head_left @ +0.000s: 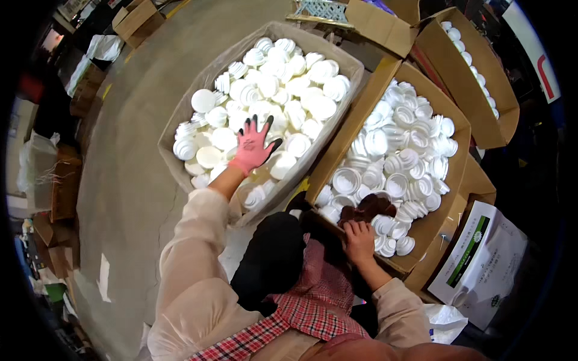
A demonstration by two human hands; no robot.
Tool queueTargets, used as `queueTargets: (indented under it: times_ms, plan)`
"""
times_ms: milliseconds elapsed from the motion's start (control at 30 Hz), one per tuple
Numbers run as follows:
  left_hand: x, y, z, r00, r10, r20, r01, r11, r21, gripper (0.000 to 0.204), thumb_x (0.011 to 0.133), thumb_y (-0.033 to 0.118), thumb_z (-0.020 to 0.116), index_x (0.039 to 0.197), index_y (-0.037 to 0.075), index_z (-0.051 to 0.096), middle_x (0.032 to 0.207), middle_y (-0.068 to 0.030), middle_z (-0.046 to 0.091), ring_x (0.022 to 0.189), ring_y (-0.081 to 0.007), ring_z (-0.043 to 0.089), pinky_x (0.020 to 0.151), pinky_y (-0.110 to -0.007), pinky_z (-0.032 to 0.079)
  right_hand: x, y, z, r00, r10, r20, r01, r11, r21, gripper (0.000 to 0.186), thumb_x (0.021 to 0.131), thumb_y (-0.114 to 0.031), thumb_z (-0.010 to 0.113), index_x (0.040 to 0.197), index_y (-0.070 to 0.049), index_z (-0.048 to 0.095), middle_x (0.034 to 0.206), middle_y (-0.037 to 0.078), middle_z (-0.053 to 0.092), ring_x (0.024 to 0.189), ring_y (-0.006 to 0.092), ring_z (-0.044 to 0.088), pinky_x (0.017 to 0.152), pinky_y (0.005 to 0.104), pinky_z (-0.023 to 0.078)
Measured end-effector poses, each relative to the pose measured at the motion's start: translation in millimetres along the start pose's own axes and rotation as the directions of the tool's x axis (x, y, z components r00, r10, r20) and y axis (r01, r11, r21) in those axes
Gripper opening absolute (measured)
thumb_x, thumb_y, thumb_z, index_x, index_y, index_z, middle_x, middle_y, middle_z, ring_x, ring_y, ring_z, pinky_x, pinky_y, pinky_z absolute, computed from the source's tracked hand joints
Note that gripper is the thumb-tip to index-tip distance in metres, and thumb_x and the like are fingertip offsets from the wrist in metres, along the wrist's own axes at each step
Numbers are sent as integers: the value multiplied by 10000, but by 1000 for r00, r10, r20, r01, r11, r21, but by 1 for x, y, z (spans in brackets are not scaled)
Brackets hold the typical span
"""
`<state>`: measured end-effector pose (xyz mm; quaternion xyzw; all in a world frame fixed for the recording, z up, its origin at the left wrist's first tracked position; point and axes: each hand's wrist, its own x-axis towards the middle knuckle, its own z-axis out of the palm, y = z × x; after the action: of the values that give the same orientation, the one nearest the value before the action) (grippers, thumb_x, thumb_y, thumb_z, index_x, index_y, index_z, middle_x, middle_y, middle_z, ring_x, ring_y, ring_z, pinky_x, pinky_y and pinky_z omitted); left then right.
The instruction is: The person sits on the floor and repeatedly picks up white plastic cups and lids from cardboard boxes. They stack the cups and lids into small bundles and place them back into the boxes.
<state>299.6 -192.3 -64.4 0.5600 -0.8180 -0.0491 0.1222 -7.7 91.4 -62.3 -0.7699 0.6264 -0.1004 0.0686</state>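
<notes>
My left hand [253, 146], in a pink glove with black fingertips, is spread flat over white round plastic caps [265, 81] heaped in a liner-covered box [171, 129]. Its fingers are apart and grip nothing. My right hand [360, 240] is bare, with its fingers bent and close together at the near rim of an open cardboard box [460, 135]. They meet the lower edge of a dark brown floppy piece [368, 209], perhaps a glove or cloth. Ribbed white plastic caps [397, 183] fill that box, and the brown piece lies on them.
Behind to the right, a long carton [503, 120] holds a row of white round pieces. A white printed carton [475, 265] stands at the right, above a white plastic bag [444, 323]. More cartons [137, 23] and bags line the left side. Concrete floor [135, 156] runs between.
</notes>
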Motion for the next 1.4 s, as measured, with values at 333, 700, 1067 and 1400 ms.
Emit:
queueTargets:
  times_ms: [333, 700, 1067, 1400]
  plan:
    - [123, 27, 83, 915, 57, 399, 35, 975, -221, 646, 932, 495, 466, 1497, 231, 296, 1535, -160, 307, 1402, -357, 301, 1091, -700, 145, 1, 3, 0, 1000, 4, 5, -4, 1000, 11, 461, 674, -192, 758, 1093, -87, 599, 1106, 88, 598, 1006, 292, 546, 901, 455, 411]
    - [-44, -75, 9, 945, -81, 316, -26, 946, 323, 537, 939, 500, 469, 1384, 201, 498, 1458, -163, 399, 1369, -367, 326, 1060, -651, 259, 0, 3, -2, 999, -18, -30, 19, 1000, 23, 427, 696, -199, 741, 1080, -89, 590, 1023, 84, 583, 951, 280, 544, 867, 456, 413]
    - [149, -104, 52, 887, -462, 28, 455, 860, -230, 844, 732, 347, 792, 1444, 141, 390, 1380, -277, 426, 1274, -451, 408, 1049, -495, 383, -2, 4, -1, 1000, -8, -24, 8, 1000, 1, 432, 682, -216, 759, 1060, -85, 598, 1088, 79, 601, 987, 273, 552, 880, 434, 424]
    - [145, -26, 95, 999, 31, -17, -30, 998, 59, 729, 814, 421, 657, 1433, 133, 401, 1447, -227, 378, 1346, -403, 338, 1059, -602, 283, 1, 3, -2, 1000, -5, 4, 5, 1000, 12, 416, 689, -199, 746, 1062, -77, 610, 1070, 93, 593, 959, 280, 551, 868, 440, 433]
